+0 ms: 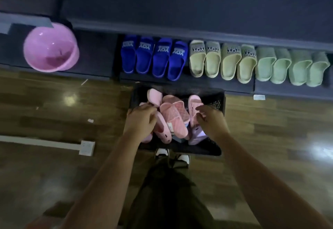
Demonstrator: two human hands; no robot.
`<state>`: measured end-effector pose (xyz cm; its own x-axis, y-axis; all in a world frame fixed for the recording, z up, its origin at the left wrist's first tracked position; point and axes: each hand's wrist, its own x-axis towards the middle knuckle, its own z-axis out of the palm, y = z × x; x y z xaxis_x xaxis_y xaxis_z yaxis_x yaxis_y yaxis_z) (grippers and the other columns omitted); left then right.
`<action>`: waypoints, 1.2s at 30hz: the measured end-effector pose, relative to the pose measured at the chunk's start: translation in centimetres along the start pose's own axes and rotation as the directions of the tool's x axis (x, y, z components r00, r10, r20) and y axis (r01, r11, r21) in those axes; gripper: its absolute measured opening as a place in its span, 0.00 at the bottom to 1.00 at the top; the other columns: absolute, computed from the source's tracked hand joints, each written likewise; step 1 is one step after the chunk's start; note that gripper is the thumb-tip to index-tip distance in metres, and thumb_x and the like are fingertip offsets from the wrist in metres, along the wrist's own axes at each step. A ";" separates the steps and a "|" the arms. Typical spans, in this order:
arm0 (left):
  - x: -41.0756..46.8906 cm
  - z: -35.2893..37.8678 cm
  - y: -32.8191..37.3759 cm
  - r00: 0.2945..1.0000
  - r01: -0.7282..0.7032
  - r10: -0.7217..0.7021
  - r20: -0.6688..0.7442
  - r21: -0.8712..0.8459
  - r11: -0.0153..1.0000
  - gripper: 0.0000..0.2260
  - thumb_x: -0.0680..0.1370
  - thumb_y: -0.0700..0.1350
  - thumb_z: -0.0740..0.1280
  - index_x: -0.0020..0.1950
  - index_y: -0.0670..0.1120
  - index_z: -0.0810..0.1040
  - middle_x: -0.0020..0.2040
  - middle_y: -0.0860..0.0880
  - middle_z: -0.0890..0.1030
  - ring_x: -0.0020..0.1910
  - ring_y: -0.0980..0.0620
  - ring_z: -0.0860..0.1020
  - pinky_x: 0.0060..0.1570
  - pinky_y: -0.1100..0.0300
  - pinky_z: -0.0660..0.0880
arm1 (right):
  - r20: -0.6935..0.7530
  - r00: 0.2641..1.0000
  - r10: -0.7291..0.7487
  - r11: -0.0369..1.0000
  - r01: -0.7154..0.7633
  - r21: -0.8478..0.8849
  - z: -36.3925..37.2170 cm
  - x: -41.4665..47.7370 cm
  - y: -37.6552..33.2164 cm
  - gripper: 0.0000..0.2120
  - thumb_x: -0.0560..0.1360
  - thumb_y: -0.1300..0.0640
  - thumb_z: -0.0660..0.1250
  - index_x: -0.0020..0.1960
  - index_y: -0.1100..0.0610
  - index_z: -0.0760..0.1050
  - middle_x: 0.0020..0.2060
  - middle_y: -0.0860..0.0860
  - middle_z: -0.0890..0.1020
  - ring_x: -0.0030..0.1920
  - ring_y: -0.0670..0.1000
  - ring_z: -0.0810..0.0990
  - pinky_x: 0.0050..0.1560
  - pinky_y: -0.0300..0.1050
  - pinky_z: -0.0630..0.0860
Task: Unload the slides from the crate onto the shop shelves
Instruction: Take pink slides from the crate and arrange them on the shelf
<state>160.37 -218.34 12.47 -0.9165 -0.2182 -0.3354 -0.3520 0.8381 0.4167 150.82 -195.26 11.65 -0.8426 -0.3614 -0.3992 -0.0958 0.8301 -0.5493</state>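
Note:
A black plastic crate point(219, 102) stands on the wooden floor in front of the low shelf point(207, 84). It holds several pink slides point(175, 116) and a lilac one point(195, 136). My left hand point(141, 118) is closed around a pink slide point(154, 96) at the crate's left side. My right hand point(210, 120) hovers over the crate's right side with its fingers curled and apart, just above another pink slide point(193, 102). On the shelf stand blue slides point(153, 57), yellow slides point(223, 60) and green slides point(292, 66) in a row.
A pink plastic basin point(50, 48) sits on the shelf to the left of the blue slides. A white power strip point(87, 147) lies on the floor at the left. My feet point(171, 154) stand just behind the crate. An upper shelf overhangs the row.

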 end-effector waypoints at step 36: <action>3.9 27.7 -9.7 0.808 0.504 -0.587 0.045 -0.570 0.649 0.11 0.80 0.48 0.63 0.49 0.40 0.76 0.42 0.47 0.79 0.44 0.46 0.77 0.41 0.57 0.67 | 0.189 0.796 0.574 0.099 -0.297 0.950 22.1 9.0 12.1 0.09 0.73 0.70 0.67 0.46 0.59 0.82 0.41 0.55 0.84 0.40 0.50 0.82 0.50 0.43 0.81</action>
<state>165.51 -213.48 -16.28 -0.5250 -0.6460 -0.5541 -0.7988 0.1494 0.5828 153.76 -197.81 -14.80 -0.6258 0.1088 -0.7723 0.7441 -0.2135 -0.6330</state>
